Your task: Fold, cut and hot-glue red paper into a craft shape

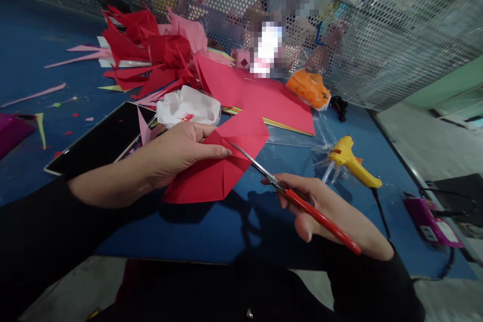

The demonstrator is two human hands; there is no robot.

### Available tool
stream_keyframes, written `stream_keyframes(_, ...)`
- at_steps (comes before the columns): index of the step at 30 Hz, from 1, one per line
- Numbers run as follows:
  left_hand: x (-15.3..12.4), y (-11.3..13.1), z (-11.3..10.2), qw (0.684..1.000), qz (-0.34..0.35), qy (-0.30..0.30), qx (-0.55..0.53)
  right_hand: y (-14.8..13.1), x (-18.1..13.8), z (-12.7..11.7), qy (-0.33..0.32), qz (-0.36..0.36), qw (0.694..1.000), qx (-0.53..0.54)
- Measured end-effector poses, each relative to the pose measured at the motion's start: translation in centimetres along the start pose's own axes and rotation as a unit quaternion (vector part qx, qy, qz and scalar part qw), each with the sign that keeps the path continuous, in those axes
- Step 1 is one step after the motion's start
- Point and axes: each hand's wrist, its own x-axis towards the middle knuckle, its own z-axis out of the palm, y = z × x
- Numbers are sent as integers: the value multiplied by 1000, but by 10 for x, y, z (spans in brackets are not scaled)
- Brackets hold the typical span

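My left hand [177, 153] pinches a folded red paper [222, 166] above the blue table, thumb on top. My right hand [332, 214] is closed round red-handled scissors [302, 201]. The metal blades point up and left and meet the paper's right edge near my left thumb tip. Both sleeves are black.
A black tablet [101, 143] lies at the left. A crumpled white paper [188, 105], a heap of red and pink scraps [151, 50], a flat red sheet [260, 95], an orange bag [309, 88], a yellow glue gun [352, 161] and a purple box [430, 219] surround the hands. A perforated metal screen [377, 35] stands behind, with a person beyond it.
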Motion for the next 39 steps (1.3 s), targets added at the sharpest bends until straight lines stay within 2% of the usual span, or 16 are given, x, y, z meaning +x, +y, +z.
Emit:
stream_keyframes(13,-2,5,3,999,-17,26,9,6,0,5,-13,-2,997,80)
stream_keyframes(34,0,4,2,1000,-8,4,-13,-5,3,4,7,-11,1000,2)
stream_keyframes(39,0,2,0,1000,1,16,7,-5,4,3,5,-15,1000,7)
